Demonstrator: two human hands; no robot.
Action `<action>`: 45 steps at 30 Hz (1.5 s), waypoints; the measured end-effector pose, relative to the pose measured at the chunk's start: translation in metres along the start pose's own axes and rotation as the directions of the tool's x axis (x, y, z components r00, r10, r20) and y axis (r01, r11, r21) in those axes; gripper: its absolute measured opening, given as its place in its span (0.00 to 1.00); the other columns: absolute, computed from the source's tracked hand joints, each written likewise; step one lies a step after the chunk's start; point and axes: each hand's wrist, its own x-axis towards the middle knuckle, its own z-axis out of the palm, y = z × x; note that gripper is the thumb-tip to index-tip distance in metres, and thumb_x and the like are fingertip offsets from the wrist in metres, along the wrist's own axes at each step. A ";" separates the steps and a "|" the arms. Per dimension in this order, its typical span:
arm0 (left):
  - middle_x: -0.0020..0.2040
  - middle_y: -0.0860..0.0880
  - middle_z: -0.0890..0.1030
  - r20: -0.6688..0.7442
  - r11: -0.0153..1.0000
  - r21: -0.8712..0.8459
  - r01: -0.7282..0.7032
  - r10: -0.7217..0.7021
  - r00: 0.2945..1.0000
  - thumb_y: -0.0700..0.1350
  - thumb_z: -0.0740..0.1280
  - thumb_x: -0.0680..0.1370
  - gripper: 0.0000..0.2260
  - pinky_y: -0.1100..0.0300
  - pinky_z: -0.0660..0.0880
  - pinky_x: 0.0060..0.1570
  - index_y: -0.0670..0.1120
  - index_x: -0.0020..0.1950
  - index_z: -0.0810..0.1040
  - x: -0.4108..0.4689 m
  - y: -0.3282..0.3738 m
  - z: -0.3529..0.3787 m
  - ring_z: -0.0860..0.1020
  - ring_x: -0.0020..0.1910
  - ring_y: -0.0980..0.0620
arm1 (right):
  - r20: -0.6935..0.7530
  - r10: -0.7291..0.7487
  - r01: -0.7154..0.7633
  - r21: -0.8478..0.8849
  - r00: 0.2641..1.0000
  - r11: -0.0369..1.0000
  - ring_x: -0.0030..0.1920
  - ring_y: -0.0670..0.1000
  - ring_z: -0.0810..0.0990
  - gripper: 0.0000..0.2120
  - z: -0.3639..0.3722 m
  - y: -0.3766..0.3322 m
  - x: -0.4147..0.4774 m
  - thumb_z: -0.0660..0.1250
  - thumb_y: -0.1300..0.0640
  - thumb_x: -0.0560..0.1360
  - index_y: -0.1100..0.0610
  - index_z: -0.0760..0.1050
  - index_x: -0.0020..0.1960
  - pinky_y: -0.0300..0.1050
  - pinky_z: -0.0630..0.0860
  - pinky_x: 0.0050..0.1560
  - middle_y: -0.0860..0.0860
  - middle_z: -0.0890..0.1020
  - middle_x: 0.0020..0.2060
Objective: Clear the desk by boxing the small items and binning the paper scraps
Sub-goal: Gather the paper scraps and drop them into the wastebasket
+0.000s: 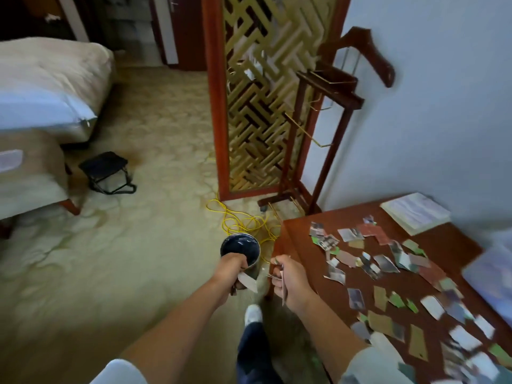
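Left hand (231, 270): grips pale scrap (248, 282), covers near rim of bin (242, 245). Right hand (291, 281): pinches thin scraps (283, 293), edge-on, unreadable. Surface (300, 242): loose scraps (385, 263) blurred, cropped at right.

Pale patterned carpet (138, 245), beige-covered bed (50, 79) at left, black stool (106, 173) near it, red-framed gold lattice screen (263, 106), dark valet stand (327, 128) against pale wall (443, 106), coiled yellow cable (238, 223)

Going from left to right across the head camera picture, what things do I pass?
Bed → black stool → bin → right hand → desk covered in paper scraps.
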 end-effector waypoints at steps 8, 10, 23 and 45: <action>0.29 0.43 0.69 -0.092 0.990 -0.008 0.139 -0.139 0.986 0.38 0.59 0.72 0.03 0.64 0.59 0.24 0.42 0.39 0.69 0.176 0.059 -0.038 0.65 0.22 0.49 | 0.009 0.136 -0.136 -0.040 0.991 0.990 0.17 0.45 0.64 0.07 0.080 -0.067 0.156 0.60 0.62 0.77 0.57 0.68 0.40 0.33 0.58 0.15 0.50 0.64 0.27; 0.29 0.43 0.69 -0.090 0.983 0.001 0.183 -0.182 0.979 0.38 0.59 0.73 0.03 0.64 0.60 0.24 0.43 0.38 0.69 0.214 0.079 -0.041 0.66 0.22 0.50 | -0.012 0.178 -0.178 -0.044 0.984 0.983 0.13 0.43 0.65 0.09 0.095 -0.084 0.199 0.60 0.61 0.78 0.57 0.70 0.39 0.31 0.59 0.14 0.49 0.67 0.22; 0.31 0.42 0.69 -0.135 0.871 0.003 0.491 -0.487 0.863 0.39 0.59 0.75 0.07 0.64 0.59 0.28 0.43 0.37 0.69 0.451 0.090 -0.058 0.65 0.26 0.50 | -0.245 0.367 -0.404 -0.120 0.897 0.907 0.59 0.66 0.78 0.10 0.153 -0.079 0.433 0.60 0.60 0.78 0.57 0.74 0.38 0.57 0.76 0.56 0.69 0.80 0.52; 0.74 0.45 0.67 0.084 0.700 -0.003 0.714 -0.711 0.698 0.62 0.51 0.81 0.28 0.52 0.63 0.64 0.47 0.75 0.64 0.660 -0.068 -0.012 0.64 0.73 0.45 | -0.171 0.607 -0.570 0.223 0.776 0.791 0.55 0.54 0.75 0.21 0.127 0.069 0.638 0.52 0.46 0.83 0.55 0.68 0.71 0.52 0.74 0.53 0.54 0.72 0.65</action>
